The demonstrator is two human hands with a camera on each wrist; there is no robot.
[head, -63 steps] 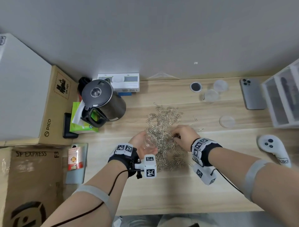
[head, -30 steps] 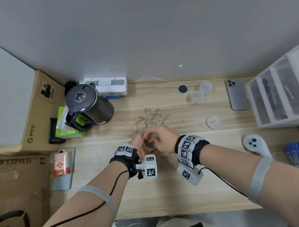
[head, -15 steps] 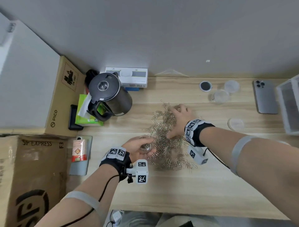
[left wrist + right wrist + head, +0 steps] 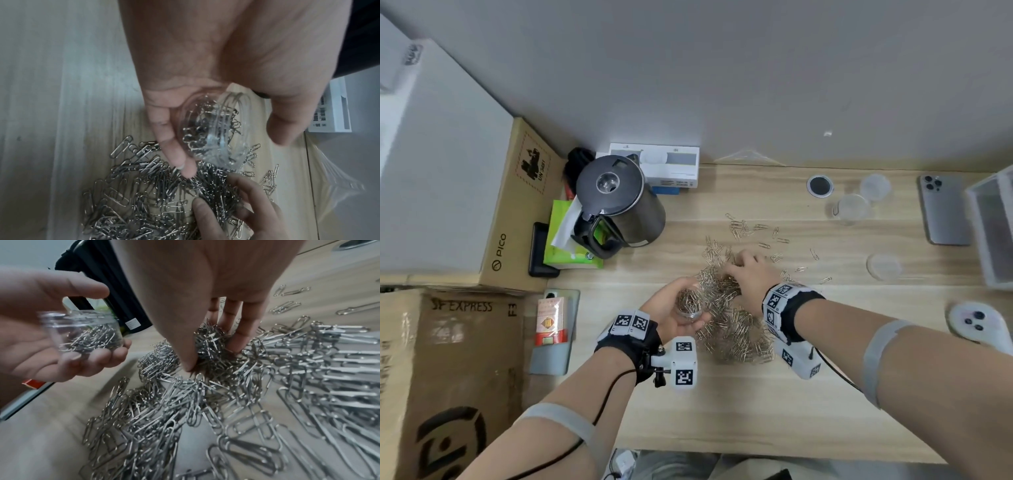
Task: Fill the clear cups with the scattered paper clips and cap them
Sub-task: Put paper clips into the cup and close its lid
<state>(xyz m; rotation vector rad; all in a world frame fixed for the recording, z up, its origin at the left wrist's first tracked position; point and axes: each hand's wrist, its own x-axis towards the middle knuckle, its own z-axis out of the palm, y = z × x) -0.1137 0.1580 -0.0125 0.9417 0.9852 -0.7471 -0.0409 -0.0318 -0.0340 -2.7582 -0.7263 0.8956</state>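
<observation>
Clips are what we are after, and we go through the scene from left to right. At the far left sits a kettle (image 4: 619,202), well clear of the work. Next comes our left hand (image 4: 671,308), fingers and thumb curled round a cup (image 4: 690,303) that is roughly half full of clips and held just above the desk (image 4: 756,411), at the left edge of the pile (image 4: 732,325). Right of it our right hand (image 4: 751,277) is down in the pile, thumb and fingers closing on a clump of clips (image 4: 211,344); the grasp looks only half made. Further right and far, a second cup (image 4: 854,209) stands without clips, with a lid (image 4: 875,186) just behind it and another lid (image 4: 883,267) lying nearer, apart from both.

We judge the risk to lie in the carry: clips hook into one another, so a clump may trail a chain that snags on the cup's rim and drops back, or pushes clips off the near edge. The held cup seems tilted in the left wrist view, and tipping it further would spill what is in it.

The right fingertips are buried among clips, so how many they hold we cannot tell. The cup is blurred in both wrist views, and its fill level is only a guess.
</observation>
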